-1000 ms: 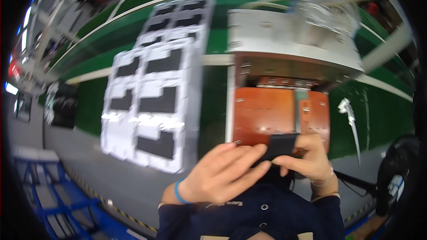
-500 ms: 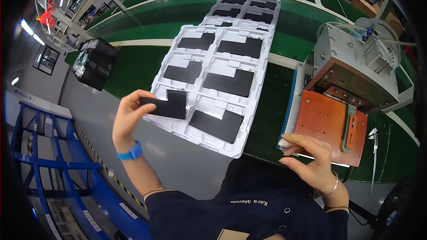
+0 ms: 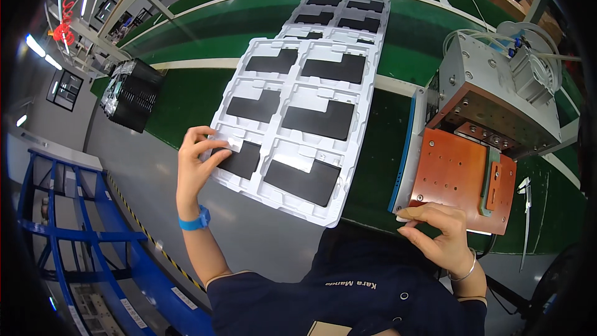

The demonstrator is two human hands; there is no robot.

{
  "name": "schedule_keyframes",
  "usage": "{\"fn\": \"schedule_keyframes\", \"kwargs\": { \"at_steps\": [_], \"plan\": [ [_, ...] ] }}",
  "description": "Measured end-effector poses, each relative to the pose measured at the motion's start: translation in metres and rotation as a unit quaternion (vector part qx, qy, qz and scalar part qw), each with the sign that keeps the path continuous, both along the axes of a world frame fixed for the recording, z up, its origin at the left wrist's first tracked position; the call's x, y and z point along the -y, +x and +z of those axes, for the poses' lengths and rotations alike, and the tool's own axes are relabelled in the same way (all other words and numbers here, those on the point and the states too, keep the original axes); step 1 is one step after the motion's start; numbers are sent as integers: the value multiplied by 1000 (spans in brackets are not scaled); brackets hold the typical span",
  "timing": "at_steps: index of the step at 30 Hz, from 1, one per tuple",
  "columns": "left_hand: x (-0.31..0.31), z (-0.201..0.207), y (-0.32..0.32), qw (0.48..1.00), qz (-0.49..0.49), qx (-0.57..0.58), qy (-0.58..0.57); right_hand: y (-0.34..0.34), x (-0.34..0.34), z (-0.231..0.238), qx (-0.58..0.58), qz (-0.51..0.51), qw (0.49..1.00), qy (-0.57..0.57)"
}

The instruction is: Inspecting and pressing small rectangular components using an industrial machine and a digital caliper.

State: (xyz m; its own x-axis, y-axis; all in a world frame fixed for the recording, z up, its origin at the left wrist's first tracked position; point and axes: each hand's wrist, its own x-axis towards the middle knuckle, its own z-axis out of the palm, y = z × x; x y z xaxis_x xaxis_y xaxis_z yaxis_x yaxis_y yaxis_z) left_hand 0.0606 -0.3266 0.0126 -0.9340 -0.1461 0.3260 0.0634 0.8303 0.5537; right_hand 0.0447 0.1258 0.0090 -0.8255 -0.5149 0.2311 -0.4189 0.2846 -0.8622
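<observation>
My left hand [image 3: 198, 158] is at the near-left pocket of a white plastic tray [image 3: 263, 149]. A thin black L-shaped sheet [image 3: 245, 160] lies in that pocket. My thumb rests over its left end and the index finger is just above it, with a gap between them; the other fingertips are partly hidden. Similar black sheets [image 3: 318, 118] lie in the tray's other pockets. My right hand [image 3: 440, 233] hovers by the near edge of an orange plate [image 3: 451, 171], fingers curled, thumb and forefinger slightly apart. Something white covers one fingertip. No held object shows in it.
A metal press head [image 3: 497, 87] stands behind the orange plate, with a blue-edged strip [image 3: 403, 162] along its left. Calipers [image 3: 525, 218] lie at the right. Another filled tray [image 3: 339, 12] is farther back. A black stack [image 3: 132, 94] sits at the left table edge.
My left hand has lowered the black sheet from above the tray into the near-left pocket. My right hand has shifted slightly nearer to me, its thumb and forefinger closer together.
</observation>
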Motion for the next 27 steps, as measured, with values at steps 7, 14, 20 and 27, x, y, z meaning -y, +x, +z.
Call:
{"fn": "schedule_keyframes", "kwargs": {
  "at_steps": [7,14,20,27],
  "plan": [
    [-102,12,-12,971,-162,-51,-166,6,-12,11,-32,9,999,15],
    [-116,-8,-30,965,-178,-21,-191,15,-63,12,-78,-58,995,9],
    [-138,22,-12,983,-67,-106,-133,26,-119,-7,-35,-230,972,-38],
    [-309,26,-40,970,-237,-8,-44,8,-119,-11,-224,-331,913,79]
  ]
}}
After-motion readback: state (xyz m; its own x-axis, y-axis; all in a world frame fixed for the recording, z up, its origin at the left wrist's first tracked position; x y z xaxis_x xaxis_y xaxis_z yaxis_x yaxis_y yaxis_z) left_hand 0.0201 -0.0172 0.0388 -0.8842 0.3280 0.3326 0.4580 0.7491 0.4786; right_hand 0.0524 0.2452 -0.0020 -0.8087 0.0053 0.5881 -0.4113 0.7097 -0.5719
